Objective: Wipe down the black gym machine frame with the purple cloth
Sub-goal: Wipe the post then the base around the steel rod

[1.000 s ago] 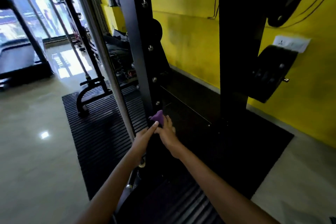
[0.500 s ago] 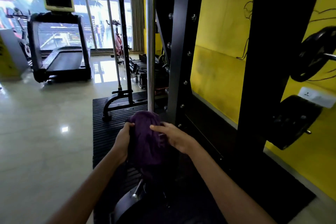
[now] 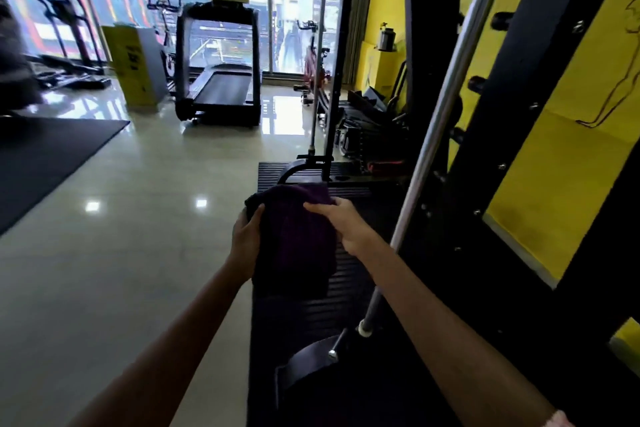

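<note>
The purple cloth (image 3: pixel 294 236) hangs spread between my two hands in front of me, above the ribbed black mat. My left hand (image 3: pixel 246 239) grips its left edge, thumb over the front. My right hand (image 3: pixel 341 224) pinches the top right edge. The black gym machine frame (image 3: pixel 512 107) rises to the right as a thick bolted upright, apart from the cloth. A chrome guide rod (image 3: pixel 433 135) slants in front of that upright, just right of my right forearm.
A black ribbed mat (image 3: pixel 311 315) lies under the machine. A treadmill (image 3: pixel 221 87) stands ahead on the shiny tiled floor, with an exercise bike (image 3: pixel 313 66) beside it. The yellow wall (image 3: pixel 568 135) backs the frame. A dark floor mat (image 3: pixel 45 156) lies at left.
The cloth has come off the frame's lower upright and been opened out between both hands. My view has swung up and left toward the room.
</note>
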`<state>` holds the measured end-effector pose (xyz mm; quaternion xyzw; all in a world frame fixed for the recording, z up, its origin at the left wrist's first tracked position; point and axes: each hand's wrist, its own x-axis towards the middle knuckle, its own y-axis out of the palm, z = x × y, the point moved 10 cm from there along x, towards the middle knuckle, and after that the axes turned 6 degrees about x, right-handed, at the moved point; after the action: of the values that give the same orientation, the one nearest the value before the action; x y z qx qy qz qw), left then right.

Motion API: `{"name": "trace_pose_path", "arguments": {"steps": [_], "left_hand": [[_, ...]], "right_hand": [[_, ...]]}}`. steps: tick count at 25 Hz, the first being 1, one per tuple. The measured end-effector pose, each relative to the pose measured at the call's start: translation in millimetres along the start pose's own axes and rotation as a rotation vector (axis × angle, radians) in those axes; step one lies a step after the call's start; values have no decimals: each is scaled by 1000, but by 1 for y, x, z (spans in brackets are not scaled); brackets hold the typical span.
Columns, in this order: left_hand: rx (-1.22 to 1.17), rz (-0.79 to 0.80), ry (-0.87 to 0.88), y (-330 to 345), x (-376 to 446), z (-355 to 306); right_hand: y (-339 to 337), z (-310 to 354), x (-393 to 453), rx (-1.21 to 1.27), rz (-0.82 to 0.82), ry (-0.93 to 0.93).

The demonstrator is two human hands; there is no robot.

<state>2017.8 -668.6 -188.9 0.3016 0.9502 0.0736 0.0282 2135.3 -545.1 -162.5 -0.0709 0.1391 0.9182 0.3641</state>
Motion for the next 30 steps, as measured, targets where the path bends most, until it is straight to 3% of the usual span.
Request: {"name": "trace_pose_path", "arguments": {"steps": [6,10,17,30], "left_hand": [[78,-192,38,-166,69,-19],[141,-206,46,-229,120,-27],[161,-114,22,-234,213,2],[181,22,27,-160,459,-6]], "right_hand": [[164,-38,74,-81,163,20],[224,-49,123,-74,237,14],[233,-65,209,99,49,53],[206,16,430,144,5,2]]}}
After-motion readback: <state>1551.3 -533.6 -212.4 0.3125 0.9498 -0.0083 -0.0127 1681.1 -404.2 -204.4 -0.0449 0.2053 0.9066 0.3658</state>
